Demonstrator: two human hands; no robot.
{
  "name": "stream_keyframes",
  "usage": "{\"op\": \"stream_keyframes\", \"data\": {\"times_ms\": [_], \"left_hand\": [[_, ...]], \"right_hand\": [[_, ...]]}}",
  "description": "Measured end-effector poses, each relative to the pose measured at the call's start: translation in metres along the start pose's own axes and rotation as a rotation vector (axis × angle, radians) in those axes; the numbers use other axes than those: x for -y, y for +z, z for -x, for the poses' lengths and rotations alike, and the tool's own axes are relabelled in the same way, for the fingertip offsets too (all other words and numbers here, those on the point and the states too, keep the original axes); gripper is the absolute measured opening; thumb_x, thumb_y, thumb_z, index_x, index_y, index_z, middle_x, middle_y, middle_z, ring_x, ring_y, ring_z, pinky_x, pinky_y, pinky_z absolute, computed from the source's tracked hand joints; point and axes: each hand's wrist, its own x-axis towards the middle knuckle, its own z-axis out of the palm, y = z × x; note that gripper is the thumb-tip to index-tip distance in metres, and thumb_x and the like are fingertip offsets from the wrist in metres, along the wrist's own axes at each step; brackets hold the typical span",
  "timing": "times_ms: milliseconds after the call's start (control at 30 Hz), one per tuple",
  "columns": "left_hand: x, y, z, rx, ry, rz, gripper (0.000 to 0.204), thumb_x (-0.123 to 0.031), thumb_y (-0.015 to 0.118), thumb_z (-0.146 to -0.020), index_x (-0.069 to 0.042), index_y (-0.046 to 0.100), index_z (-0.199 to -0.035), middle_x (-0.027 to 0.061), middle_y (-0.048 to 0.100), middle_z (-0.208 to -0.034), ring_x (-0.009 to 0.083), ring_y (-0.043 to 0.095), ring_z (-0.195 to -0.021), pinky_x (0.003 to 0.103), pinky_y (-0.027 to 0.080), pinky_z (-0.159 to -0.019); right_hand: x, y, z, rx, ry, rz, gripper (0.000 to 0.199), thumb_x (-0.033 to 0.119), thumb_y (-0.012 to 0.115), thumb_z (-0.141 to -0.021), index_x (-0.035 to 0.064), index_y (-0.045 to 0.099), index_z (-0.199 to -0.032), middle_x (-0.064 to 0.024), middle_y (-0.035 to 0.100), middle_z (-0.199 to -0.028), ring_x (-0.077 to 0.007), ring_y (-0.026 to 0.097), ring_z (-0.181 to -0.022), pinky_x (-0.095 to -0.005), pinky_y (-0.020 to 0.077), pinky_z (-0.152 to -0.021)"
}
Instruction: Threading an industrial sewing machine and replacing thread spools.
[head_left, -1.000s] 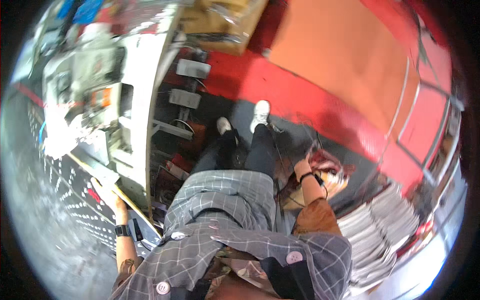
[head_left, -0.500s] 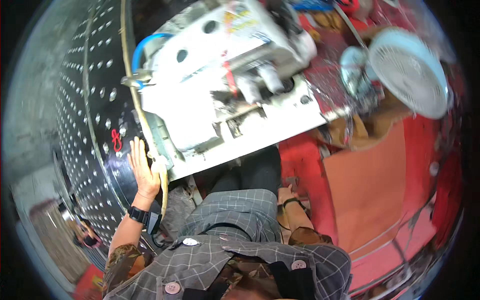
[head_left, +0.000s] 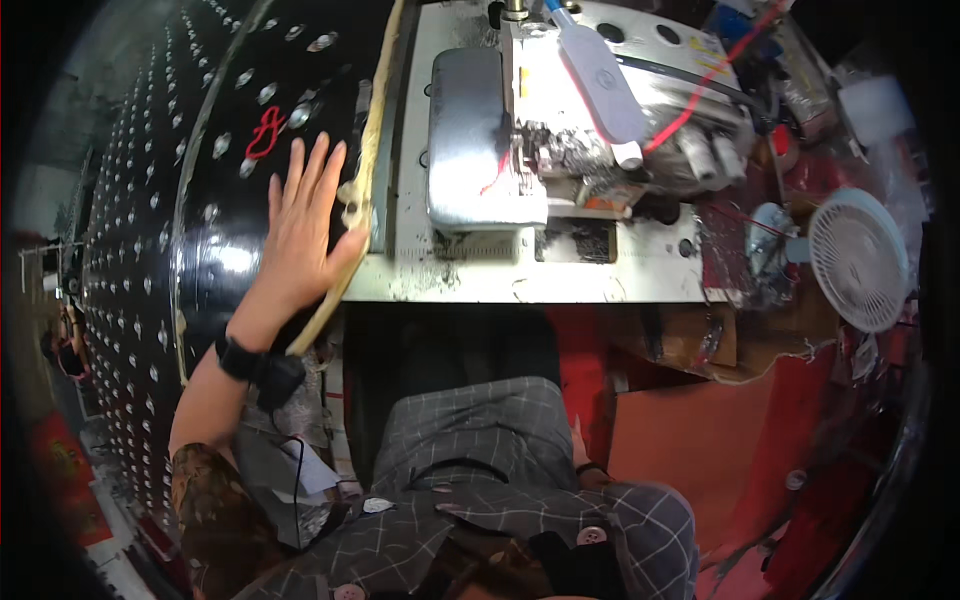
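Person's right hand (head_left: 579,442) low beside grey checked apron (head_left: 465,430), mostly hidden; cannot tell whether fingers are apart or together. Left hand (head_left: 305,235) farther forward, palm down on black table (head_left: 225,260) with shiny dots, fingers slightly apart, thumb at tan edge strip (head_left: 378,110). Red loop (head_left: 265,133) just beyond left fingertips. Right of left hand, white table (head_left: 640,288) carrying sewing machine (head_left: 465,140). Well right of left hand, small round fan (head_left: 860,260).

pale round fan (head_left: 858,262) at right, brown cardboard (head_left: 768,348) below it, another person (head_left: 70,352) at far left
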Motion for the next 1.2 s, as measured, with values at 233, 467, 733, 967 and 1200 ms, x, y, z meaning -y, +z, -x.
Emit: {"op": "stream_keyframes", "data": {"times_ms": [233,467,733,967,1200], "left_hand": [[0.004,0.012,0.012,-0.176,0.095,-0.044,0.061,-0.039,0.046,-0.088,-0.018,0.027,-0.141,0.0079,0.02,-0.149,0.0308,0.011,-0.138,0.057,0.015,-0.106],[0.014,0.014,0.01,-0.108,0.09,-0.016,0.053,-0.038,0.042,-0.09,-0.021,0.033,-0.139,0.0028,0.023,-0.148,0.0269,0.015,-0.138,0.056,0.015,-0.106],[0.008,0.013,0.021,-0.198,0.02,-0.139,0.053,-0.048,0.04,-0.09,-0.023,0.036,-0.137,0.0044,0.025,-0.147,0.0291,0.016,-0.137,0.061,0.017,-0.104],[0.006,0.009,0.028,-0.292,0.127,-0.203,0.047,-0.041,0.048,-0.088,-0.021,0.047,-0.13,0.005,0.039,-0.14,0.0279,0.029,-0.132,0.059,0.019,-0.103],[0.014,0.016,0.025,-0.354,0.156,0.022,0.04,-0.037,0.051,-0.088,-0.017,0.054,-0.122,0.0058,0.046,-0.134,0.0275,0.033,-0.13,0.06,0.017,-0.104]], "right_hand": [[-0.037,0.005,-0.003,-0.355,-0.343,0.003,0.057,0.04,0.054,-0.085,0.0102,0.041,-0.132,-0.0121,0.042,-0.134,-0.0263,0.038,-0.125,-0.0587,0.022,-0.101],[-0.057,0.002,0.066,-0.748,-0.104,-0.245,0.048,0.033,0.052,-0.088,0.0065,0.044,-0.126,-0.0182,0.044,-0.131,-0.0309,0.043,-0.12,-0.0473,0.033,-0.1],[-0.096,-0.015,0.111,-0.098,-0.226,-0.17,0.037,0.028,0.054,-0.084,0.0031,0.056,-0.112,-0.026,0.057,-0.107,-0.0375,0.056,-0.1,-0.0434,0.0442,-0.087],[-0.053,-0.063,0.129,-0.668,-0.305,-0.435,0.032,0.025,0.053,-0.083,0.0026,0.063,-0.104,-0.0243,0.062,-0.096,-0.0361,0.06,-0.095,-0.0423,0.048,-0.082],[-0.024,-0.077,0.159,-0.515,-0.295,-0.61,0.039,0.032,0.055,-0.085,0.0014,0.062,-0.109,-0.0196,0.064,-0.101,-0.0298,0.062,-0.095,-0.0363,0.0479,-0.082]]}}
